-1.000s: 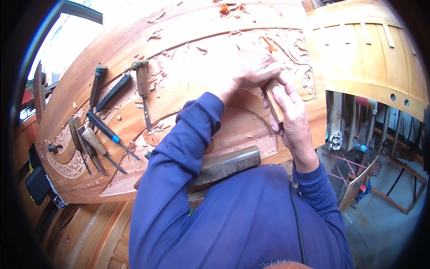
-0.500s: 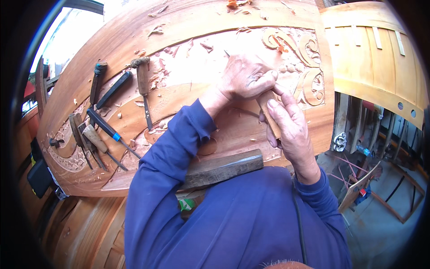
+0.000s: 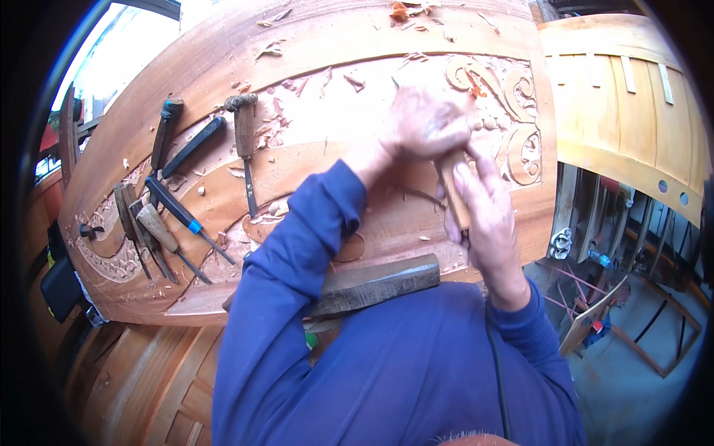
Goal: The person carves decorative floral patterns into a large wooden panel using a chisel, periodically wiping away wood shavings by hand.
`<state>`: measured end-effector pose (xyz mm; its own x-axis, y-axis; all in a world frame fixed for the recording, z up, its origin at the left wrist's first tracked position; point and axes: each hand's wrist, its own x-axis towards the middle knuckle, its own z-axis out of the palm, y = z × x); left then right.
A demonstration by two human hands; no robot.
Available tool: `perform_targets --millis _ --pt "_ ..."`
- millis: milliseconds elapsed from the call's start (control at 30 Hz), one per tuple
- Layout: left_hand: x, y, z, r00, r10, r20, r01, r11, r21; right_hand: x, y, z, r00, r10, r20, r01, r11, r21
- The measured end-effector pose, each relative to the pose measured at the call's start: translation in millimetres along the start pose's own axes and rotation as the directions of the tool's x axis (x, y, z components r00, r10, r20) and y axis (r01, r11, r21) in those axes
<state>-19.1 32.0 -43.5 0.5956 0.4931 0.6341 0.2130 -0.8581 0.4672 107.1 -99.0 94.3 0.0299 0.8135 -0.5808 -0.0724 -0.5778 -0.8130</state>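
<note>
My left hand (image 3: 422,123) is closed round the forward part of a chisel, its fingers blurred and hiding most of the blade. Just below it, my right hand (image 3: 482,223) grips the wooden chisel handle (image 3: 455,193). Both are over a carved wooden panel (image 3: 305,160) scattered with shavings, beside raised scrollwork (image 3: 520,89) at its right. To the left lie several carving tools, including a blue-banded gouge (image 3: 171,199), a black-handled one (image 3: 193,146) and a chisel with a bound top (image 3: 245,134). A long dark wooden block (image 3: 372,279) lies along the near edge, against my body.
A paler slatted wooden panel (image 3: 617,111) stands at the right, above upright metal bars (image 3: 610,215) and a wooden frame (image 3: 666,327) on the floor. More boards (image 3: 149,372) are below the work panel at the lower left. A dark padded object (image 3: 59,286) is at the left edge.
The view has shifted, so the panel sits slightly farther right. My hands still grip the chisel, with slight motion and blur; the tools lying on the panel are unmoved.
</note>
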Motion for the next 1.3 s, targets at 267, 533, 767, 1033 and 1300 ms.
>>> perform_targets --millis 267,533,767,1033,1300 --pt "5 25 -13 0.926 -0.340 0.166 0.378 0.855 -0.356 -10 5 7 0.998 0.043 -0.043 -0.038 0.995 0.092" --pt "25 6 -16 0.942 -0.244 -0.230 0.165 0.934 -0.318 18 21 -4 0.976 -0.206 0.065 0.200 0.976 0.087" --pt "17 -33 -22 0.414 -0.592 -0.692 0.408 0.800 -0.440 -59 77 -78 0.894 -0.342 -0.290 0.376 0.924 0.068" --pt "20 -37 -14 0.422 -0.609 -0.672 0.337 0.793 -0.507 -52 116 -127 0.737 -0.452 -0.503 0.475 0.875 -0.090" --pt "22 -37 -18 0.465 -0.627 -0.625 0.455 0.775 -0.439 -44 114 -127 0.756 -0.421 -0.501 0.469 0.883 -0.034"
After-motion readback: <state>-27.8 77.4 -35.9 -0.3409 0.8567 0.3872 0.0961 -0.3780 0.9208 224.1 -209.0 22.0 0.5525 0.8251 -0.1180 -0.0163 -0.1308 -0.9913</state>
